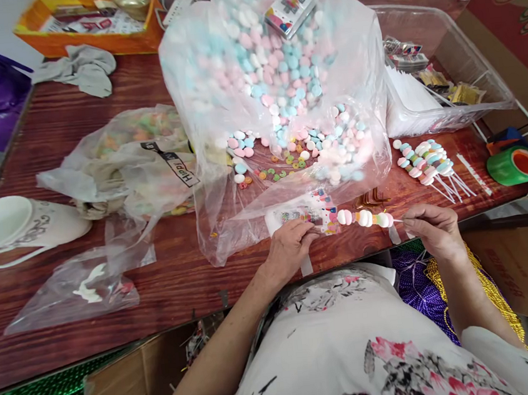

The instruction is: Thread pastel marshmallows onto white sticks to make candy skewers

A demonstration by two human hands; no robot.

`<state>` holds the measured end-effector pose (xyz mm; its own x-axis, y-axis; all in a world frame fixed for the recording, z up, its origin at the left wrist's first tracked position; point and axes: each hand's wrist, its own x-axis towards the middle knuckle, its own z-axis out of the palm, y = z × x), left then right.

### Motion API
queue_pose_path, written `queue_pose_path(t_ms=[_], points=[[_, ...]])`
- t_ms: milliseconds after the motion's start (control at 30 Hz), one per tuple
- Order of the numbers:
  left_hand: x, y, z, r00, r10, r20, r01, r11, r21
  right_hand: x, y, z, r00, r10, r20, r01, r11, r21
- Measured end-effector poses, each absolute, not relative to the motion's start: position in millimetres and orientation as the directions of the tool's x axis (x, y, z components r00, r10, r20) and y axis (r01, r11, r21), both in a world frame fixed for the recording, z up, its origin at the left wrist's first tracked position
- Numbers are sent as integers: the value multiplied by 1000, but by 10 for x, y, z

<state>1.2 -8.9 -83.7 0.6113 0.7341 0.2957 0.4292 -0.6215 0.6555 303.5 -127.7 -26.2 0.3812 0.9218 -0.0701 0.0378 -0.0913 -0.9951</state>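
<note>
My right hand [434, 228] pinches the white stick of a candy skewer [366, 217], threaded with white, pink and pale orange candies. The skewer lies level, its tip pointing left at a small printed packet [329, 221]. My left hand [291, 245] is closed on the near edge of this packet, thumb against fingers. Just behind the hands, a big clear plastic bag [361, 49] lies open with pink, blue and white candies [278, 64] in it. Several finished candy skewers [425, 158] are stacked to the right. Gold twist ties [370, 199] lie behind the held skewer.
A white mug [59, 222] lies tipped at the left, near another candy bag [146, 153] and a small clear bag [71, 299]. An orange box [88, 47] stands at the back. On the right are a clear plastic bin [467, 110] and green tape [501, 166].
</note>
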Motion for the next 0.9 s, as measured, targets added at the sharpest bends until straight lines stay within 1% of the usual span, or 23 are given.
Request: queue_pose_path(t_ms=[167, 367, 500, 633, 767, 900], points=[[-109, -22, -744, 680, 697, 225, 410, -617, 672, 3101, -1311, -316, 345, 935, -82, 37, -100, -994], [-130, 1, -746, 679, 698, 226, 399, -610, 684, 3086, -1298, -287, 348, 935, -72, 68, -102, -992], [-123, -14, -752, 676, 701, 228, 410, -615, 674, 3025, -1237, -232, 318, 945, -73, 123, -117, -986], [-127, -29, -767, 671, 699, 247, 405, -625, 668, 2983, -1188, -201, 293, 955, -51, 218, -119, -969], [-124, -46, -817, 679, 676, 286, 404, -670, 624, 2971, -1184, -134, 235, 971, -51, 268, -115, -957], [-109, -69, -845, 687, 643, 338, 420, -731, 537, 2978, -1205, -30, 83, 990, -118, 290, -137, -947]])
